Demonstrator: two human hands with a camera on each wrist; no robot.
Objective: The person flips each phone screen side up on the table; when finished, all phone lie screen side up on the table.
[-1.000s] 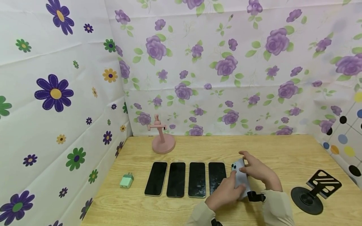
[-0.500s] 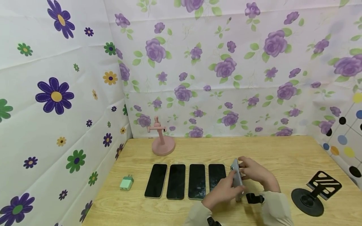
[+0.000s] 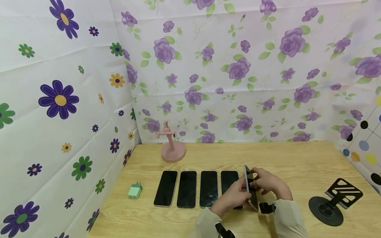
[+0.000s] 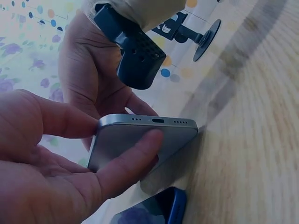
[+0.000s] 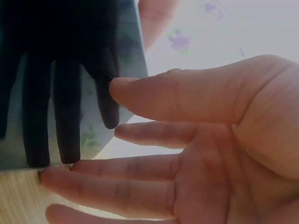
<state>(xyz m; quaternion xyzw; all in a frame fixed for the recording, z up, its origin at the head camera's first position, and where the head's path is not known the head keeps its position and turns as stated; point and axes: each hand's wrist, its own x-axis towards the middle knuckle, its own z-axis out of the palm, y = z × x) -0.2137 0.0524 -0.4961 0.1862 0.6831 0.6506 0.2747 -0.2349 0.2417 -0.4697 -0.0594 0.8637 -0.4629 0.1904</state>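
Note:
A smartphone [image 3: 253,197] stands on its long edge near the table's right half, its dark screen turned to the right. My left hand [image 3: 231,197] pinches it. In the left wrist view, the thumb and fingers grip near the phone's bottom end, where the charging port [image 4: 158,121] shows. On the screen side is my right hand [image 3: 270,182], fingers extended. The right wrist view has its thumb tip at the screen [image 5: 93,135], other fingertips right at the phone's edge, and the hand's dark reflection in the glass. My left hand partly covers the nearest phone [image 3: 229,178] lying on the table.
Several phones, such as this dark one [image 3: 186,189], lie screen up in a row. A green charger plug [image 3: 135,190] is left of them. Behind stands a pink phone stand [image 3: 173,152], and at right a black stand [image 3: 326,211]. Floral cloth [image 3: 208,82] backs the table [image 3: 268,155].
The phone has turned from back facing up to standing on edge, its screen now facing right. My left hand has kept hold of it, while the right hand has moved to the screen side.

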